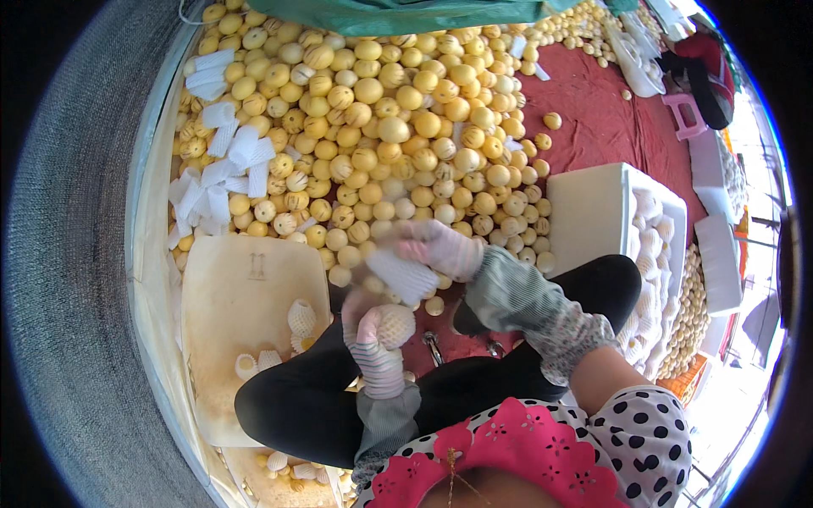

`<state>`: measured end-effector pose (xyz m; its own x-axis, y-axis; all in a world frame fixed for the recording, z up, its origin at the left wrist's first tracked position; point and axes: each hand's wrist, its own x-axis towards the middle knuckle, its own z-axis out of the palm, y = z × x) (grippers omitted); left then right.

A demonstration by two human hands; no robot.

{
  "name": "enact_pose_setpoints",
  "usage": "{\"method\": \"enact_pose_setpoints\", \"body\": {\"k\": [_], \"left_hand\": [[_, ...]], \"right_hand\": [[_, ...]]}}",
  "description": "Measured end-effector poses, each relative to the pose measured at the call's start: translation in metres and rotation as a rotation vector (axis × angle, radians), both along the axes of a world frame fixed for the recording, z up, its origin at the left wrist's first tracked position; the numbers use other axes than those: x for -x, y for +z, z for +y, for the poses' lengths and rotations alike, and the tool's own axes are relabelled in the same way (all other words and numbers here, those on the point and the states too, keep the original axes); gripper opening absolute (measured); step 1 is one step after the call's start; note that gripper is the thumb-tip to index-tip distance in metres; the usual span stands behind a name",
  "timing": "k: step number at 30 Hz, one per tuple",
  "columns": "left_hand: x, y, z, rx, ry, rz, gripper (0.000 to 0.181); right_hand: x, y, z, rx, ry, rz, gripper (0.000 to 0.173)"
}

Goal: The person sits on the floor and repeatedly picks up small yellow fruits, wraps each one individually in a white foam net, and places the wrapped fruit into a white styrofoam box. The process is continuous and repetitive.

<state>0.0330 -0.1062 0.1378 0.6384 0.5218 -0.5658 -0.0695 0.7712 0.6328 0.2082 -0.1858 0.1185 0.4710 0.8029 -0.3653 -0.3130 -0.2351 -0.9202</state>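
My left hand (pixel 375 349), in a striped knit glove, holds a round fruit in a white foam net sleeve (pixel 395 326). Just above it, my right hand (pixel 438 244), gloved too and slightly blurred, grips an empty-looking white foam net sleeve (pixel 403 276); its fingertips are blurred against the fruit behind. A large heap of yellow melon-like fruits (pixel 368 127), some with dark stripes, lies beyond both hands. To the left, several netted fruits (pixel 302 317) lie in a whitish foam box (pixel 254 279). Loose white foam sleeves (pixel 209 190) are piled on the heap's left side.
At the right stands a white foam box (pixel 587 209) packed with netted fruits (pixel 648 279). Red cloth (pixel 591 120) covers the ground. A pink plastic stool (pixel 685 117) and a person (pixel 705 70) are at the upper right. Green fabric (pixel 394 16) hangs over the heap's far edge.
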Motion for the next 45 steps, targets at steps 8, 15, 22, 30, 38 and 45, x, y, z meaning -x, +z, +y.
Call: {"method": "enact_pose_setpoints", "body": {"k": [8, 15, 22, 30, 38, 45], "left_hand": [[0.005, 0.020, -0.015, 0.119, -0.627, -0.043, 0.032], [0.010, 0.018, -0.018, 0.748, -0.616, -0.504, 0.038], [-0.010, 0.011, -0.019, 0.554, -0.242, -0.020, 0.034], [-0.014, -0.019, -0.012, -0.150, 0.009, 0.365, 0.057], [0.011, -0.003, -0.025, -0.267, -0.300, -0.034, 0.054], [0.046, 0.034, -0.030, 0.376, -0.716, -0.481, 0.086]], "right_hand": [[0.050, 0.029, -0.077, 0.008, -0.146, 0.192, 0.046], [0.037, -0.003, -0.008, 0.435, -0.034, -0.675, 0.029], [-0.105, -0.088, 0.111, 0.902, 0.359, -1.179, 0.040], [-0.056, -0.032, 0.037, 0.287, 0.183, -0.400, 0.043], [0.039, 0.036, -0.056, 0.287, -0.309, 0.128, 0.048], [0.094, 0.058, -0.081, -0.465, -0.262, 0.740, 0.042]]}}
